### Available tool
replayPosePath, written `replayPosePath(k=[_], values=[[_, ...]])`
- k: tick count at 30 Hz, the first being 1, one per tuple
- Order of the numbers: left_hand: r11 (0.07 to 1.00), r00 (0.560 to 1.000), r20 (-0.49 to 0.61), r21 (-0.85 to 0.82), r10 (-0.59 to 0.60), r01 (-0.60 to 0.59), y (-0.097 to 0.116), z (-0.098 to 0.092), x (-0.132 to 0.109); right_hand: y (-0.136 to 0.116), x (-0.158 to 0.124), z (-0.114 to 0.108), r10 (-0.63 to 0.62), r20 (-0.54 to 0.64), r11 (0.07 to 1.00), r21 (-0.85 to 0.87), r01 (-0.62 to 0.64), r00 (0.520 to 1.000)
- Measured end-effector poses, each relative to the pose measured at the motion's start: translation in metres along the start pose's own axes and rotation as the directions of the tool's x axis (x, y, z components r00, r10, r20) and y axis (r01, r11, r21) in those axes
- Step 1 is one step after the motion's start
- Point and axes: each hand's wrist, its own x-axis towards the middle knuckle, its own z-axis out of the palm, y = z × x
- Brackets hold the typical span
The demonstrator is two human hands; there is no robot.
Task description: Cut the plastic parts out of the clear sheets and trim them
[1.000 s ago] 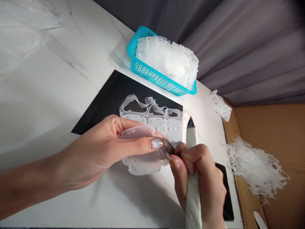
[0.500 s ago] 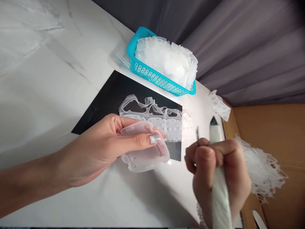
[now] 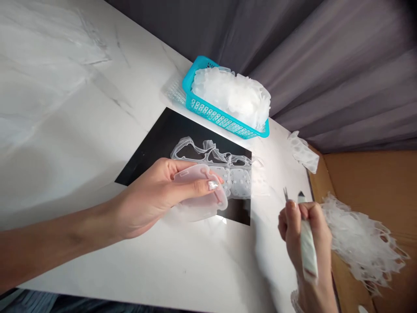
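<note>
My left hand (image 3: 159, 195) grips a translucent pinkish plastic moulded piece (image 3: 203, 184) between thumb and fingers, above a black mat (image 3: 182, 130). On the mat lies a clear plastic sheet with square cells and ragged, stringy edges (image 3: 234, 176), partly hidden by that hand and piece. My right hand (image 3: 304, 226) is apart from them, near the table's right edge. It holds a white-wrapped tool handle with a black tip (image 3: 308, 248), and a small thin metal pick or tweezers (image 3: 286, 194) sticks out above my fingers.
A turquoise plastic basket (image 3: 221, 115) holds a heap of translucent pieces (image 3: 231, 95). A scrap of clear lattice (image 3: 302, 152) lies near the table's far right corner. A cardboard box (image 3: 352, 174) with tangled clear scraps (image 3: 358, 243) adjoins the marble-patterned table (image 3: 71, 130). A grey curtain (image 3: 329, 69) hangs behind.
My right hand has moved right and away from the plastic piece, with the white tool still in it. The whole view has shifted, and the left hand stays on its piece.
</note>
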Motion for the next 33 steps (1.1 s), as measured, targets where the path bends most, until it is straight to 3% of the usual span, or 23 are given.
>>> replayPosePath(k=[2,5,7,10,19,25,33], values=[[0.995,0.999,0.022,0.091,0.042,-0.044,-0.002,0.001,-0.002,-0.035,-0.019,0.01,-0.07,0.084,0.986,0.154,0.057,0.994],[0.976,0.996,0.048,0.198,0.081,-0.089,-0.003,0.001,-0.005,-0.077,-0.036,0.019,-0.302,0.092,0.942,0.183,0.282,0.949],[0.97,0.994,0.064,0.219,0.089,-0.101,-0.004,0.0,-0.006,-0.09,-0.039,0.02,-0.415,0.134,0.903,0.186,0.388,0.9],[0.973,0.994,0.064,0.208,0.085,-0.097,-0.006,-0.002,-0.008,-0.093,-0.037,0.017,-0.487,0.189,0.872,0.159,0.463,0.853],[0.975,0.997,0.047,0.209,0.063,-0.071,-0.007,0.001,-0.008,-0.096,-0.033,0.019,-0.521,0.207,0.853,0.09,0.515,0.828],[0.973,0.998,0.024,0.226,0.052,-0.056,-0.006,-0.001,-0.009,-0.097,-0.032,0.019,-0.516,0.201,0.851,0.016,0.524,0.832],[0.981,0.998,0.014,0.185,0.054,-0.055,-0.006,0.001,-0.008,-0.097,-0.032,0.021,-0.506,0.204,0.861,0.058,0.505,0.838]])
